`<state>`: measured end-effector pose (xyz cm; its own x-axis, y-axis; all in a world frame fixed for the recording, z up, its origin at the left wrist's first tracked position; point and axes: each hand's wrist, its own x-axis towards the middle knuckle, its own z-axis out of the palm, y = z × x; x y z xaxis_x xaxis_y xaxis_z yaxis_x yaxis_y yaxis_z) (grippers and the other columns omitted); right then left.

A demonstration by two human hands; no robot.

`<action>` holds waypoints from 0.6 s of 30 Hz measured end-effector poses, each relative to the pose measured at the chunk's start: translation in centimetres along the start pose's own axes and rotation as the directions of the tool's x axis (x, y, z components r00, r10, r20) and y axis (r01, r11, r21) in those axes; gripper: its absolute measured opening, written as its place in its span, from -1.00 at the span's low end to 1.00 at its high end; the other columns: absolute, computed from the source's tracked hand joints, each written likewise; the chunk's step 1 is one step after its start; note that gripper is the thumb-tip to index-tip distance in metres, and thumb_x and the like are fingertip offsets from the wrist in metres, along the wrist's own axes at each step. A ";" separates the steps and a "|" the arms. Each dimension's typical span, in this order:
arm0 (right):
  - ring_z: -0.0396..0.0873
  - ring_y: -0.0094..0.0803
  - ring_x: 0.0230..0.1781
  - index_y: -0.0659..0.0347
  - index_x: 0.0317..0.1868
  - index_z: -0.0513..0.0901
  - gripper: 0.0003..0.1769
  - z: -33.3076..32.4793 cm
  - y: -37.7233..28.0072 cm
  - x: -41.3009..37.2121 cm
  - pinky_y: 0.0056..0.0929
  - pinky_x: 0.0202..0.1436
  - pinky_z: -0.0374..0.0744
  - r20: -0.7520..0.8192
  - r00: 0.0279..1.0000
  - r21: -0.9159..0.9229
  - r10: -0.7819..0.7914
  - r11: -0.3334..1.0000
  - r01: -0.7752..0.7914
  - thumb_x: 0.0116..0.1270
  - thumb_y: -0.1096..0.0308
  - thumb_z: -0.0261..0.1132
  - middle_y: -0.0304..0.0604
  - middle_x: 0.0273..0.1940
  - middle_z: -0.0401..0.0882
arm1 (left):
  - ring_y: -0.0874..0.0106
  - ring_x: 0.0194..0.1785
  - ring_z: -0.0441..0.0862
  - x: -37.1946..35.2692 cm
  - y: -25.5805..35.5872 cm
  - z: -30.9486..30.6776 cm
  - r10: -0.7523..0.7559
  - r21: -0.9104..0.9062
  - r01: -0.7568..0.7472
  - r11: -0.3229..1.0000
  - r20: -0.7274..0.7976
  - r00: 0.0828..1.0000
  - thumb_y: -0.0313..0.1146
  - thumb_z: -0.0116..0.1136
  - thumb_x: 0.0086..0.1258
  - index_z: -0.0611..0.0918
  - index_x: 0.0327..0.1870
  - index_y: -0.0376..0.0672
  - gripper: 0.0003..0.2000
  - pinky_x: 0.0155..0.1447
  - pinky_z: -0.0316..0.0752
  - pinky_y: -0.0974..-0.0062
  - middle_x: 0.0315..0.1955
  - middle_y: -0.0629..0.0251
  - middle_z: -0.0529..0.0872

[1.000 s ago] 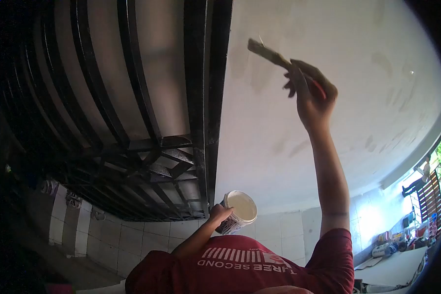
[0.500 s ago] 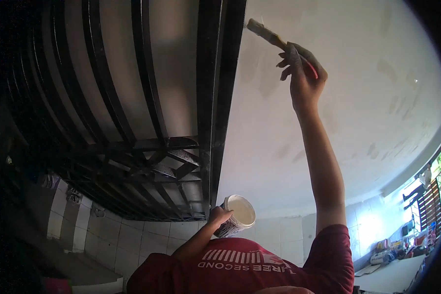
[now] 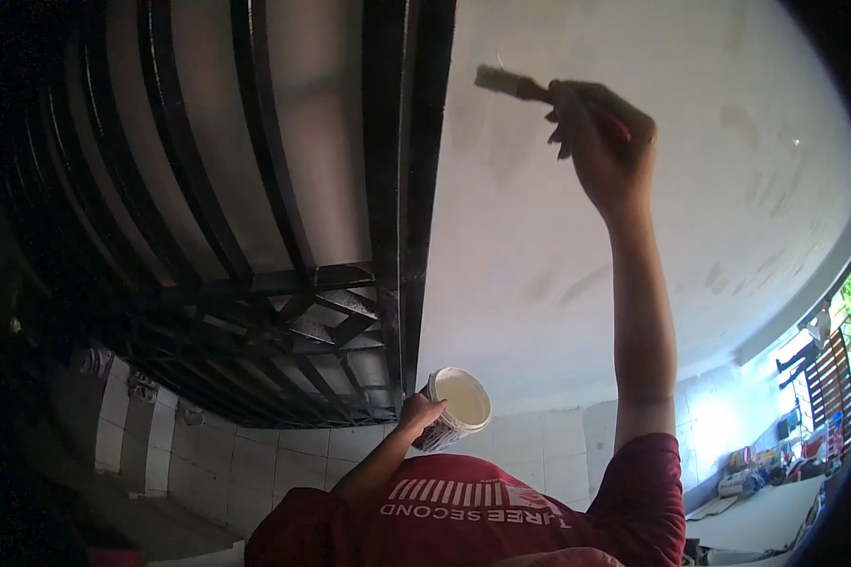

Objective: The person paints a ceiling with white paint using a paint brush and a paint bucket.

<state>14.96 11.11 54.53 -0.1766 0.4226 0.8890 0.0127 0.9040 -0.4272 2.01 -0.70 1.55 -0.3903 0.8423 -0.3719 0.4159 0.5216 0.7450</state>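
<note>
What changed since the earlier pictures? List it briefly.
The right hand stroked the flat pale paintbrush up along the white ceiling, then back down, ending flatter. Unchanged: its grip, and the left hand around the white paint tub.

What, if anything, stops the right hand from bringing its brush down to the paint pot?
Probably nothing, so yes. The right hand holds the brush up at the ceiling, while the left hand holds the paint pot open-topped above the red shirt, with nothing between.
</note>
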 end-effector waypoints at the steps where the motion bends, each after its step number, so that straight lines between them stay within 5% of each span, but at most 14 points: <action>1: 0.59 -0.62 -0.52 0.36 -0.15 0.75 -0.82 -0.2 -0.1 0.5 -0.61 -0.49 0.51 -0.017 1.000 0.050 -0.003 0.999 0.004 0.42 0.40 0.34 -0.22 -0.45 0.70 | 0.06 -0.17 0.79 0.7 -0.4 0.5 0.010 0.000 -0.010 1.000 -0.003 1.000 0.10 0.32 0.08 0.75 -0.28 -0.41 -0.42 -0.06 0.64 0.22 -0.34 -0.14 0.78; 6: 0.67 -0.57 -0.43 0.32 -0.02 0.74 -0.78 0.8 2.5 1.2 -0.60 -0.42 0.61 0.006 0.990 0.024 -0.140 0.990 0.140 0.43 0.38 0.34 -0.19 -0.34 0.75 | 0.09 -0.24 0.80 0.4 0.1 0.6 -0.004 0.019 0.003 1.000 0.055 0.998 0.12 0.32 0.07 0.75 -0.36 -0.42 -0.41 -0.09 0.65 0.23 -0.43 -0.12 0.77; 9: 0.67 -0.59 -0.35 0.28 -0.01 0.75 -0.79 1.8 5.4 -0.3 -0.55 -0.34 0.63 0.227 0.931 -0.213 -0.285 0.918 0.333 0.38 0.53 0.33 -0.14 -0.21 0.78 | 0.08 -0.25 0.80 1.0 -1.1 1.6 0.013 0.045 -0.016 0.999 0.053 0.999 0.13 0.33 0.06 0.75 -0.36 -0.43 -0.40 -0.09 0.65 0.23 -0.43 -0.13 0.77; 13: 0.63 -0.58 -0.43 0.32 -0.14 0.75 -0.88 1.5 6.5 -3.5 -0.54 -0.37 0.60 0.518 0.792 -0.221 -0.322 0.844 0.488 0.35 0.55 0.34 -0.14 -0.33 0.75 | 0.05 -0.17 0.79 1.6 -1.2 1.0 0.016 0.033 -0.018 0.999 0.072 0.997 0.13 0.33 0.06 0.74 -0.31 -0.46 -0.38 -0.07 0.65 0.22 -0.35 -0.19 0.77; 16: 0.72 -0.39 -0.38 0.25 -0.15 0.76 -0.88 0.3 4.7 -2.7 -0.40 -0.35 0.65 0.419 0.902 -0.201 -0.107 0.958 0.207 0.30 0.51 0.40 -0.03 -0.32 0.75 | 0.09 -0.18 0.80 1.2 -1.0 1.2 0.018 0.031 -0.020 0.999 0.055 0.998 0.09 0.36 0.08 0.73 -0.29 -0.50 -0.38 -0.10 0.64 0.23 -0.33 -0.19 0.78; 18: 0.72 -0.48 -0.35 0.31 -0.09 0.75 -0.84 0.1 4.1 -1.2 -0.49 -0.37 0.64 0.273 0.961 -0.101 -0.045 0.992 0.075 0.38 0.46 0.35 -0.13 -0.34 0.75 | 0.13 -0.20 0.80 1.2 -1.0 1.2 0.024 0.052 -0.027 0.998 0.054 0.998 0.07 0.37 0.09 0.72 -0.28 -0.52 -0.39 -0.12 0.64 0.25 -0.33 -0.18 0.78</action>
<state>15.11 14.29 51.74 -0.4386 0.3481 0.8285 0.0984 0.9350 -0.3408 2.06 -0.05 -0.30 -0.3350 0.8609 -0.3830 0.4682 0.5048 0.7252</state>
